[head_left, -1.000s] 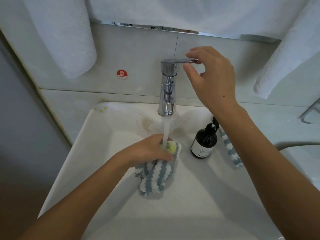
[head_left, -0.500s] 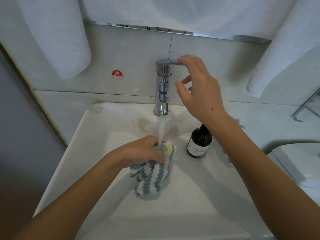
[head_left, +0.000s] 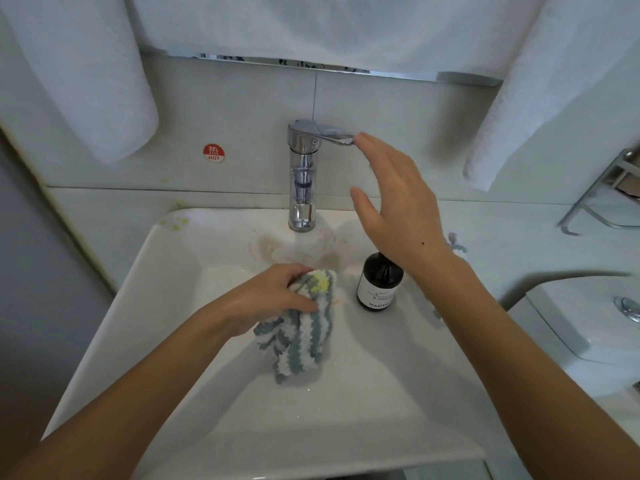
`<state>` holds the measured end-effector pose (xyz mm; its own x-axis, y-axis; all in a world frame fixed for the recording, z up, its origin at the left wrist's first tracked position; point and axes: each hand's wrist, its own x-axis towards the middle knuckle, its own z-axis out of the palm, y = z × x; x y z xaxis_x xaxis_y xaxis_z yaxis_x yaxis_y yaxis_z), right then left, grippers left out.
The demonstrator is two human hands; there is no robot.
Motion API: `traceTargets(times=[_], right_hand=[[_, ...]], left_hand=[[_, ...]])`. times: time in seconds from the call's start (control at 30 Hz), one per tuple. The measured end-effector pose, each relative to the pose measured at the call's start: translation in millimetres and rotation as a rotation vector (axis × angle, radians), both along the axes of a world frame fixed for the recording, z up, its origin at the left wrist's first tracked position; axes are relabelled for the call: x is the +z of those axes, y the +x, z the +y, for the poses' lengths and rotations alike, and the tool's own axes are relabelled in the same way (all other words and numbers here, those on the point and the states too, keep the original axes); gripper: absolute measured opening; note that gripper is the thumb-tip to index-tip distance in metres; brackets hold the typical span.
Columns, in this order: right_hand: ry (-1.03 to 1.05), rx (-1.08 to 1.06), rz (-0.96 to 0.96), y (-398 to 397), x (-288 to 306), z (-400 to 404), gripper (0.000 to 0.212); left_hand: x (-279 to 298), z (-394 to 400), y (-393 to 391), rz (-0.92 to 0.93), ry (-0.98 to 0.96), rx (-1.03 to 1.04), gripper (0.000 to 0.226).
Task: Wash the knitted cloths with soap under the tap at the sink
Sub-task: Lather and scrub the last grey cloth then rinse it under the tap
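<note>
We see the knitted cloth (head_left: 298, 332) bunched over the basin of the white sink (head_left: 114, 320), near its back edge below the chrome tap (head_left: 302, 174). It is fluffy, striped grey-blue and white, with a yellow patch at its top. Our left hand (head_left: 273, 299) grips its upper part, fingers curled round it. Our right hand (head_left: 394, 206) is spread, fingers straight, fingertips at the end of the tap lever (head_left: 332, 133), holding nothing. A dark soap bottle (head_left: 379, 284) stands just beside the cloth toward the sink's right edge.
</note>
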<state>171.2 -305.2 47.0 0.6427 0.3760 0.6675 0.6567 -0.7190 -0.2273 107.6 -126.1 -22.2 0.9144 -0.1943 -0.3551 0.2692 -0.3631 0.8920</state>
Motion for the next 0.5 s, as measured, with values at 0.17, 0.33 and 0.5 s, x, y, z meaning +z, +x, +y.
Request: traceTargets(times=[0.17,0.33,0.5], right_hand=[[-0.012,-0.076,0.159,-10,-30,-53,0.045],[-0.15,-0.039,0.334,-10,-46,-73,0.048],[-0.156,0.001,0.366,-10,-63,-78,0.062]], left_hand=[[0,-23,3,-0.014,-0.06,0.062,0.027],[2,-55,12,-0.045,-0.165,0.101,0.034],[2,-83,21,-0.096,-0.234,0.183,0.035]])
